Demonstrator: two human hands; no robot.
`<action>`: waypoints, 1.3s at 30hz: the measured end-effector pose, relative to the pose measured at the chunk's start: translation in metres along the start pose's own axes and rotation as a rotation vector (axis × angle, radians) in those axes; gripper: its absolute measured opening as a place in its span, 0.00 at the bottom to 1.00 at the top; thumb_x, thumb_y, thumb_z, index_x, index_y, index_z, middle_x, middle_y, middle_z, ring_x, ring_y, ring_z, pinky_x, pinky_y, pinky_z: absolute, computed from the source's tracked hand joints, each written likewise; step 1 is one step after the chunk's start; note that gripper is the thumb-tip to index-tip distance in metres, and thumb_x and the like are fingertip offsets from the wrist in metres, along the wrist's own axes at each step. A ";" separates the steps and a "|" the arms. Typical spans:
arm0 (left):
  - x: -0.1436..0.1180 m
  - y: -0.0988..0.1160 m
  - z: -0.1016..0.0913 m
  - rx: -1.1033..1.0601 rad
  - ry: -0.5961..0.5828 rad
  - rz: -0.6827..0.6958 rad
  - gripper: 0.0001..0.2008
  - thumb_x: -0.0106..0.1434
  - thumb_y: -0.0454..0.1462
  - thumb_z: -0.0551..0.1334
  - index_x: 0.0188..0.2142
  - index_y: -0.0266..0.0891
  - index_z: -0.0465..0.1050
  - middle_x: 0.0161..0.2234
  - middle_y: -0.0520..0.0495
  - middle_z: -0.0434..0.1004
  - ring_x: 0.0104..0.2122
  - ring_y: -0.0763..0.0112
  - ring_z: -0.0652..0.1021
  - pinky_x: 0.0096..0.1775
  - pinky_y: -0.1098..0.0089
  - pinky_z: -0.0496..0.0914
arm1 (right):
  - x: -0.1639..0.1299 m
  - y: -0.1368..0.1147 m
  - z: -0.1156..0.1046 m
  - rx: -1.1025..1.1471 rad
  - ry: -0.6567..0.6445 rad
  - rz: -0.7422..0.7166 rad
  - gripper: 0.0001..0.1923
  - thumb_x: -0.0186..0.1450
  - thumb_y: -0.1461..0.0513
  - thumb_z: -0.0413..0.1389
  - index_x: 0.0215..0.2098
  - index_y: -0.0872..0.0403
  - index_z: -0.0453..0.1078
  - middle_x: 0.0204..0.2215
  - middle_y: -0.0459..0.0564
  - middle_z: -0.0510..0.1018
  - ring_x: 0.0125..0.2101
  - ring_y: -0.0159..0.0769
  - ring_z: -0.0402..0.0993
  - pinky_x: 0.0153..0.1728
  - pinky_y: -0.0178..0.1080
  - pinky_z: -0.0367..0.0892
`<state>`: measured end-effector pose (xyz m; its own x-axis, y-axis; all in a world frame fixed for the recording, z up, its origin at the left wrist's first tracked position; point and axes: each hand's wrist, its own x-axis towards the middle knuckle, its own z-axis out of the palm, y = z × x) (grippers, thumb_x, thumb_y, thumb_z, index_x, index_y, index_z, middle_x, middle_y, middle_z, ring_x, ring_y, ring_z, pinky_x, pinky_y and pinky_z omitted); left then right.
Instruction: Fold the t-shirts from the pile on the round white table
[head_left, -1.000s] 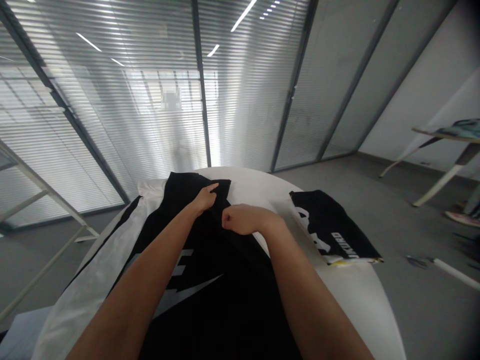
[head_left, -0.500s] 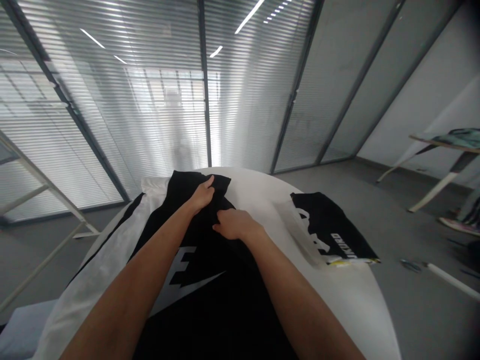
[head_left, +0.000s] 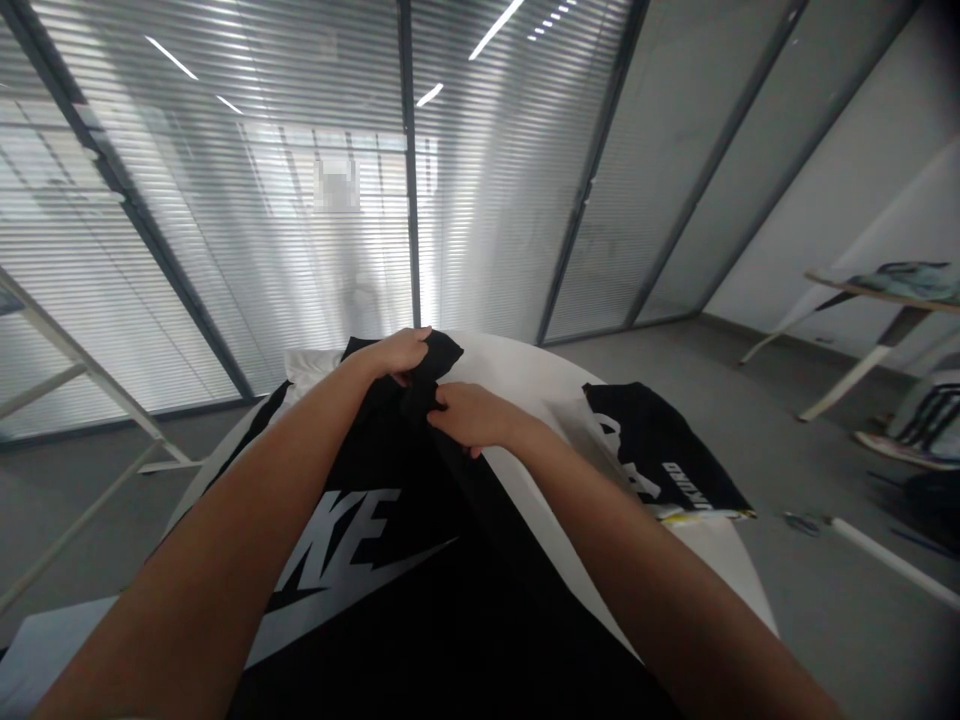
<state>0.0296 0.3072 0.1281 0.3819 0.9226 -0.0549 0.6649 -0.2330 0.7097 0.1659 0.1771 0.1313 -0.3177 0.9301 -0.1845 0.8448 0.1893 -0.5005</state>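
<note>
Both hands now pinch the far end of a black garment [head_left: 420, 600] spread across a round white worktop [head_left: 697, 570], where a second ago the right hand sat as a loose fist beside the fabric. The left hand [head_left: 394, 352] has risen from lying on the cloth and now curls its grip around the raised far hem; the right hand [head_left: 469, 415] holds a closed grip on a bunched fold just beside it, the two nearly touching. The large white logo [head_left: 337, 550], earlier half hidden under the left forearm, now shows most of its letters. The garment runs from the worktop's far edge down to the near edge of the view. A folded black garment [head_left: 667, 455] with white lettering lies well apart near the right rim, with bare white surface between. Open grey floor [head_left: 750, 400] surrounds the worktop to the right.
</note>
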 end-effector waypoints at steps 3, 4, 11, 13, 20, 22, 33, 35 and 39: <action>0.001 0.016 0.001 -0.013 -0.048 0.019 0.37 0.57 0.32 0.58 0.67 0.37 0.54 0.31 0.40 0.79 0.24 0.63 0.78 0.26 0.68 0.72 | -0.008 0.016 -0.011 0.071 0.030 0.041 0.10 0.64 0.59 0.50 0.36 0.58 0.68 0.31 0.53 0.78 0.17 0.31 0.71 0.15 0.33 0.67; 0.002 0.021 0.003 -0.011 -0.060 0.012 0.37 0.58 0.33 0.58 0.67 0.36 0.53 0.30 0.41 0.78 0.23 0.63 0.78 0.26 0.68 0.72 | -0.010 0.022 -0.015 0.083 0.045 0.059 0.09 0.64 0.59 0.50 0.35 0.57 0.68 0.30 0.52 0.78 0.17 0.31 0.72 0.16 0.32 0.66; 0.006 0.043 0.016 -0.055 0.004 0.045 0.38 0.59 0.33 0.56 0.69 0.35 0.46 0.31 0.40 0.79 0.23 0.67 0.77 0.27 0.69 0.71 | -0.017 0.035 -0.018 -0.005 0.223 0.002 0.09 0.65 0.58 0.50 0.31 0.55 0.65 0.27 0.49 0.75 0.23 0.32 0.71 0.23 0.33 0.63; 0.007 0.043 0.015 -0.087 0.047 0.087 0.38 0.60 0.33 0.55 0.69 0.36 0.45 0.35 0.39 0.79 0.23 0.68 0.76 0.27 0.70 0.70 | -0.016 0.031 -0.008 -0.049 0.327 -0.071 0.07 0.65 0.59 0.52 0.32 0.54 0.65 0.29 0.49 0.75 0.28 0.34 0.71 0.28 0.34 0.62; 0.003 0.006 -0.024 -0.012 0.263 0.066 0.40 0.56 0.32 0.57 0.68 0.37 0.51 0.29 0.47 0.77 0.20 0.76 0.70 0.23 0.76 0.63 | -0.001 0.007 0.048 0.209 0.201 -0.353 0.21 0.63 0.65 0.54 0.55 0.58 0.63 0.37 0.50 0.77 0.34 0.32 0.72 0.35 0.34 0.64; -0.001 -0.019 -0.034 0.003 0.269 0.008 0.41 0.54 0.32 0.58 0.68 0.37 0.50 0.27 0.48 0.76 0.18 0.77 0.68 0.21 0.76 0.60 | 0.001 0.001 0.060 0.250 0.129 -0.407 0.21 0.63 0.66 0.54 0.55 0.58 0.66 0.38 0.50 0.77 0.35 0.32 0.73 0.37 0.34 0.65; 0.001 -0.132 -0.031 0.279 0.272 -0.150 0.44 0.53 0.32 0.57 0.69 0.30 0.46 0.49 0.36 0.76 0.34 0.66 0.79 0.34 0.73 0.70 | 0.002 0.021 0.088 0.319 0.019 -0.417 0.14 0.67 0.64 0.51 0.49 0.54 0.73 0.38 0.49 0.80 0.36 0.31 0.75 0.38 0.33 0.66; 0.009 -0.141 -0.031 0.357 0.261 -0.134 0.44 0.53 0.32 0.57 0.69 0.29 0.44 0.55 0.34 0.72 0.43 0.62 0.78 0.42 0.72 0.71 | 0.005 0.026 0.090 0.298 0.050 -0.388 0.15 0.66 0.65 0.51 0.49 0.55 0.73 0.39 0.49 0.80 0.37 0.31 0.75 0.39 0.33 0.66; 0.020 -0.152 -0.030 0.435 0.262 -0.045 0.45 0.53 0.30 0.57 0.69 0.27 0.42 0.62 0.35 0.63 0.58 0.59 0.69 0.55 0.70 0.64 | 0.009 0.031 0.092 0.149 0.104 -0.288 0.15 0.65 0.65 0.50 0.47 0.53 0.74 0.42 0.50 0.79 0.40 0.34 0.74 0.40 0.35 0.65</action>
<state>-0.0829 0.3704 0.0406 0.2099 0.9678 0.1392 0.9039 -0.2463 0.3497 0.1498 0.1623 0.0358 -0.4823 0.8735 0.0657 0.6519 0.4081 -0.6391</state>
